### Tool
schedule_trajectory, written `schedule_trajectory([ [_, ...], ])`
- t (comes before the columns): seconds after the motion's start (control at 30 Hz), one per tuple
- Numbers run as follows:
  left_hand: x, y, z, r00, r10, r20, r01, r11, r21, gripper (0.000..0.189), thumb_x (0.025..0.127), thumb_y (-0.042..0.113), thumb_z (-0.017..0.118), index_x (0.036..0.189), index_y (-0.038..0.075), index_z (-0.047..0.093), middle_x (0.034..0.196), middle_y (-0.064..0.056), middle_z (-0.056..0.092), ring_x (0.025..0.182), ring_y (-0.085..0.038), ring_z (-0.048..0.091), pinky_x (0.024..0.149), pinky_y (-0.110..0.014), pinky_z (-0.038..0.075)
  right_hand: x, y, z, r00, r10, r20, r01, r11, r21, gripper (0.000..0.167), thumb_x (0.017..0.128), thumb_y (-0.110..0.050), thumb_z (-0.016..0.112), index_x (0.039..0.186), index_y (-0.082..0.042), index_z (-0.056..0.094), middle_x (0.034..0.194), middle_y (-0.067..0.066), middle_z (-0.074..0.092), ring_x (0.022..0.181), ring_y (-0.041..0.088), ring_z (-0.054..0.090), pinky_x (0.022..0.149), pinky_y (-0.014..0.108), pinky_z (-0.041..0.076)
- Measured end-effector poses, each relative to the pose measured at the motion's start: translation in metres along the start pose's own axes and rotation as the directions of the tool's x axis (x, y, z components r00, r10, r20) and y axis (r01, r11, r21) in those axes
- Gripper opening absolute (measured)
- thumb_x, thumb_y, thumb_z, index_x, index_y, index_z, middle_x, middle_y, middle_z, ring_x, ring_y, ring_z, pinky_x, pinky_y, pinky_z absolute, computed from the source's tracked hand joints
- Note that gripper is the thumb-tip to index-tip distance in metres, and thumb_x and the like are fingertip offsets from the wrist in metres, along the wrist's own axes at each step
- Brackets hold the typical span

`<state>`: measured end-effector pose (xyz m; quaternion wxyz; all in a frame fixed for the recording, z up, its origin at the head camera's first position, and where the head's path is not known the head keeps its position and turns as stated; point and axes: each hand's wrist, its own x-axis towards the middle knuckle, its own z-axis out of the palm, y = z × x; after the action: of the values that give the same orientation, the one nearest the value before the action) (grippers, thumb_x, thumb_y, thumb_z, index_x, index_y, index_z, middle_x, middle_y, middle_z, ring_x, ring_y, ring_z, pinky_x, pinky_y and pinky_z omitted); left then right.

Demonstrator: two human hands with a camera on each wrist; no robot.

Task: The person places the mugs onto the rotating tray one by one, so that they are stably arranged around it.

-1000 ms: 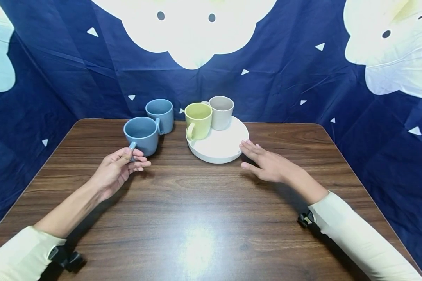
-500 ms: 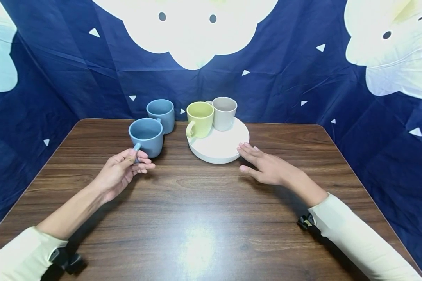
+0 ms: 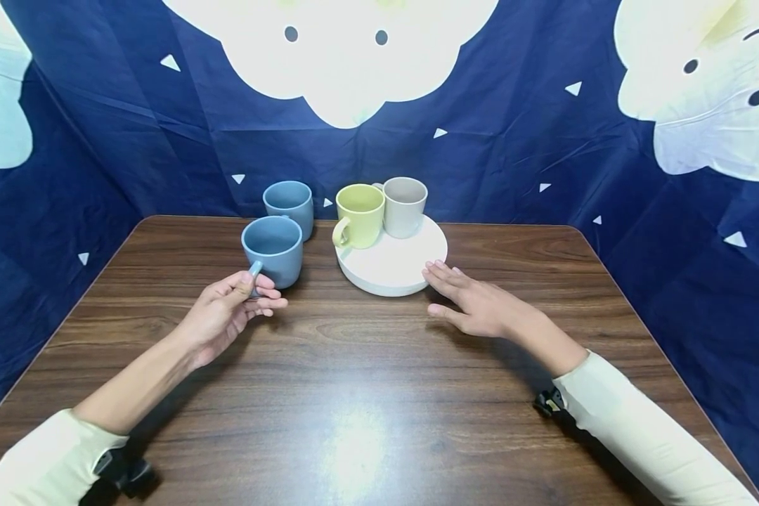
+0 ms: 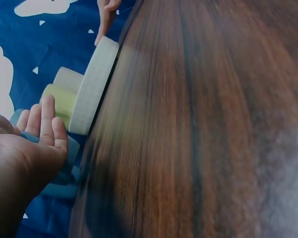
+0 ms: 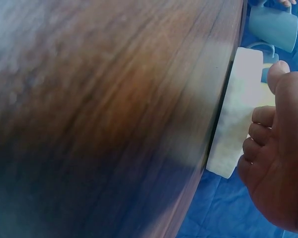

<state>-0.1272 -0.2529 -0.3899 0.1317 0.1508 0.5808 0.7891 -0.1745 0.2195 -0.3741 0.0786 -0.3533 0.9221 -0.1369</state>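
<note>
My left hand (image 3: 224, 313) pinches the handle of a blue mug (image 3: 280, 263) between thumb and fingers, the other fingers extended below. The mug is upright; whether its base touches the table I cannot tell. A second blue mug (image 3: 297, 211) stands close behind it, partly covered. Just right of them is a round white tray (image 3: 388, 270) with a low rim. On it a yellow-green mug (image 3: 362, 219) and a light grey mug (image 3: 407, 211) stand side by side. The fingers of my right hand (image 3: 474, 302) are extended and rest at the tray's right front rim.
Everything stands on a dark wood-grain table (image 3: 354, 372), the mugs and tray near its back edge. A dark blue cloth (image 3: 512, 140) with white cloud shapes hangs behind and on both sides.
My left hand has carried the blue mug rightward and slightly nearer, so it covers more of the second blue mug. The right hand has shifted slightly left along the tray's rim.
</note>
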Motion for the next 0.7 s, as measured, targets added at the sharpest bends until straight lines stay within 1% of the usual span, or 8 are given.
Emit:
schedule_trajectory([
  [0.13,0.001,0.000,0.003,1.000,0.006,0.004,-0.006,1.000,0.007,0.035,0.123,0.028,0.044,0.122,0.009,0.074,0.117,-0.002,0.084,0.115,-0.015,0.084,0.095,-0.025,0.065,0.000,-0.001,0.000,1.000,-0.004,0.003,0.004,1.000,-0.001,0.075,0.119,-0.047,0.057,0.179,-0.012,0.029,0.190,0.009,0.021,0.178,0.026,0.020,0.145,0.053,0.021],
  [0.43,0.006,0.000,0.008,1.000,0.003,0.001,-0.003,1.000,0.025,0.035,0.123,0.030,0.045,0.123,0.008,0.072,0.117,0.000,0.085,0.116,-0.015,0.084,0.095,-0.025,0.066,0.002,-0.002,0.004,0.997,-0.070,-0.022,0.069,0.998,-0.012,0.074,0.118,-0.043,0.059,0.177,-0.007,0.034,0.188,0.015,0.024,0.176,0.034,0.024,0.143,0.059,0.025],
  [0.7,0.010,0.000,0.011,1.000,-0.015,-0.014,0.016,0.999,0.031,0.038,0.122,0.032,0.047,0.127,0.003,0.070,0.119,-0.002,0.085,0.117,-0.016,0.084,0.098,-0.027,0.066,0.002,-0.006,0.004,0.997,-0.077,-0.023,0.077,0.997,-0.020,0.075,0.118,-0.045,0.060,0.177,-0.007,0.033,0.188,0.014,0.024,0.176,0.033,0.024,0.143,0.059,0.025],
])
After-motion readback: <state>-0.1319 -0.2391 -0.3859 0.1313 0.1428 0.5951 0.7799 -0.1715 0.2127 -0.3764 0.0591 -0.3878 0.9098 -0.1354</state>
